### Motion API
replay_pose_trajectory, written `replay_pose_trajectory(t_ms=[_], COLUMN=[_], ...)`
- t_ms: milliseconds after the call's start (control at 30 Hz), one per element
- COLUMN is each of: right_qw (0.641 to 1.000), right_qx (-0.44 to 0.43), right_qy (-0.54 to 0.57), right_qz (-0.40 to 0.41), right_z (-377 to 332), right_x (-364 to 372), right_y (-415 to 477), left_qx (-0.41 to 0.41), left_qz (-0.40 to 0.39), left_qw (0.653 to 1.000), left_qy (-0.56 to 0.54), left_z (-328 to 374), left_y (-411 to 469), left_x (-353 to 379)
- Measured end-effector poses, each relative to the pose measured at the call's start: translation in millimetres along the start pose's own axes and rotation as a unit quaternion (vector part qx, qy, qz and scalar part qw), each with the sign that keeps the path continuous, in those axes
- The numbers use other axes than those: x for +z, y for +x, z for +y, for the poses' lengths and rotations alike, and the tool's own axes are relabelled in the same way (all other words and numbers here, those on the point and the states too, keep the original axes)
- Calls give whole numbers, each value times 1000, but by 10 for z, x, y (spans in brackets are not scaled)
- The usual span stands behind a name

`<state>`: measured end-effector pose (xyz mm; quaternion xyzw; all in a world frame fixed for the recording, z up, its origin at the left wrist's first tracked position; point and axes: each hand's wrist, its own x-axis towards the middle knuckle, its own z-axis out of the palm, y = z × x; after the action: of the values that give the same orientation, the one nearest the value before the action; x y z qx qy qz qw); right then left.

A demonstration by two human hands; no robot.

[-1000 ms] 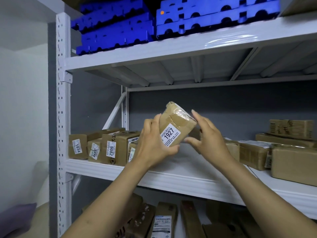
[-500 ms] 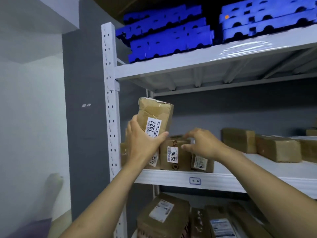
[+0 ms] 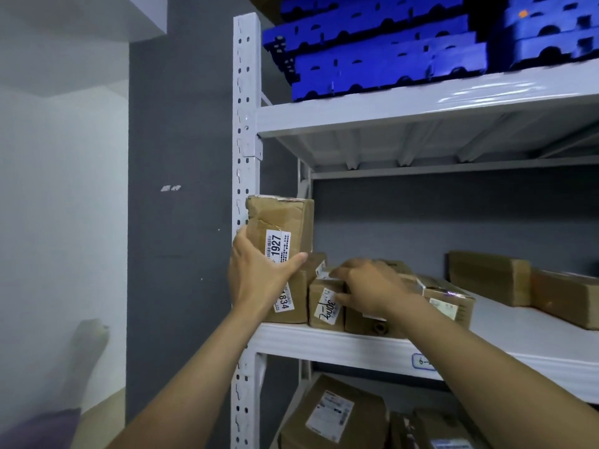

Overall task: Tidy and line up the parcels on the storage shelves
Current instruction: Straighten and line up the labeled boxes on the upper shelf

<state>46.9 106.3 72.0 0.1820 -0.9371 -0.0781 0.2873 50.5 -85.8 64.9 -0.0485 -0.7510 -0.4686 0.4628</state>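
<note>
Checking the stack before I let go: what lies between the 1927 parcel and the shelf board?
In the head view, the 1834 parcel stands on the shelf board, directly under the 1927 parcel.

Brown cardboard parcels stood in a tight row at the left end of the middle shelf (image 3: 340, 346) of a white metal rack, the parcel marked 1834 (image 3: 293, 299) next to the upright post (image 3: 247, 92), a hand-labelled parcel (image 3: 325, 307) just beside it and a taped parcel (image 3: 449, 304) further along the front edge. Two larger parcels (image 3: 489, 277) sat apart from the row, towards the back right. Blue plastic pallets (image 3: 389, 59) lay on the top shelf (image 3: 389, 111), and labelled cartons (image 3: 334, 416) on the shelf below.
</note>
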Motion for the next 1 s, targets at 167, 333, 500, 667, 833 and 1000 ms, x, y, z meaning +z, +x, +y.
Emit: replay_pose_trajectory(t_ms=[167,333,500,667,833,1000], right_qw=[998,995,996,993,991,990], right_qx=[-35,-28,7,28,53,58], right_qy=[-58,-93,-91,-115,-119,-126], right_qz=[-6,-9,-10,-11,-10,-11], right_z=[-51,-54,55,146,248,274], right_x=[196,278,234,173,140,146], right_y=[295,380,242,159,54,28], left_qx=[7,8,12,55,106,95], left_qz=[-27,-38,-59,-95,-99,-89], left_qw=[999,999,996,993,989,990], left_qy=[-21,-33,-60,-54,-35,-52], left_z=[-135,-220,-219,-147,-41,32], left_y=[102,143,139,63,-51,-97], left_x=[38,70,162,319,466,616])
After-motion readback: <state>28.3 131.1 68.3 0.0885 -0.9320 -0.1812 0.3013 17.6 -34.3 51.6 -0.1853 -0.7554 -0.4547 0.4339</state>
